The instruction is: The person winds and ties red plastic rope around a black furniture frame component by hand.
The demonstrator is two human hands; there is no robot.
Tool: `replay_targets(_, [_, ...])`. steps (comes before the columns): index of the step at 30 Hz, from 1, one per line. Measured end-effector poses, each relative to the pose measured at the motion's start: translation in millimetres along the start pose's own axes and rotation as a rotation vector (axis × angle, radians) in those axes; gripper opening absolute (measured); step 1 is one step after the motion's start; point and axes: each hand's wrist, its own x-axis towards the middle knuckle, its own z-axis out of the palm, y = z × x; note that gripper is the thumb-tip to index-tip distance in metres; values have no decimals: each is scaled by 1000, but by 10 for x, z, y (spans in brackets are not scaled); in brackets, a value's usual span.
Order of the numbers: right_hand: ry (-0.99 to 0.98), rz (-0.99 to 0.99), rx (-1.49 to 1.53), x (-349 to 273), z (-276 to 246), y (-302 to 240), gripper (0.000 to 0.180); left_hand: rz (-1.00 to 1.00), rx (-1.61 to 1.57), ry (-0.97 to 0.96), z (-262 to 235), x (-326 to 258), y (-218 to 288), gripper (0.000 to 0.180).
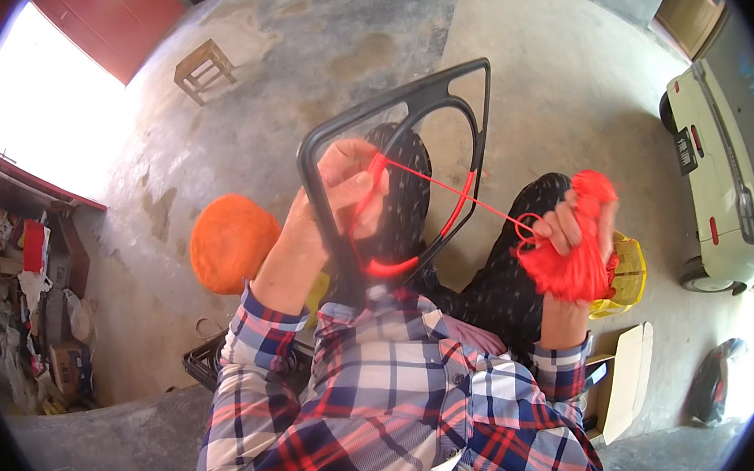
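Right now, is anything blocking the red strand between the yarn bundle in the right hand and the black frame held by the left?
Nothing visible does. The red strand runs taut and free from the red yarn bundle in the right hand to the left hand gripping the black frame.

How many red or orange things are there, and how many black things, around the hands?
Red or orange: 3 - red thread bundle in the right hand, red strand pulled by the left hand, orange round heap
Black: 1 - black frame
Total: 4
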Motion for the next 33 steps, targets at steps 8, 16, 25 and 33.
replay_targets(8, [119, 236, -393, 197, 528, 440, 57, -82, -41, -9, 273, 41, -175, 53])
replay_targets(16, [127, 60, -815, 386, 698, 538, 14, -174, 34, 53, 580, 86, -247, 29])
replay_targets(25, [51, 334, -53, 336, 457, 695, 45, -247, -534, -423, 694, 50, -372, 40])
replay_targets(33, [374, -54, -185, 290, -388, 577, 46, -348, -211, -71, 596, -3, -176, 62])
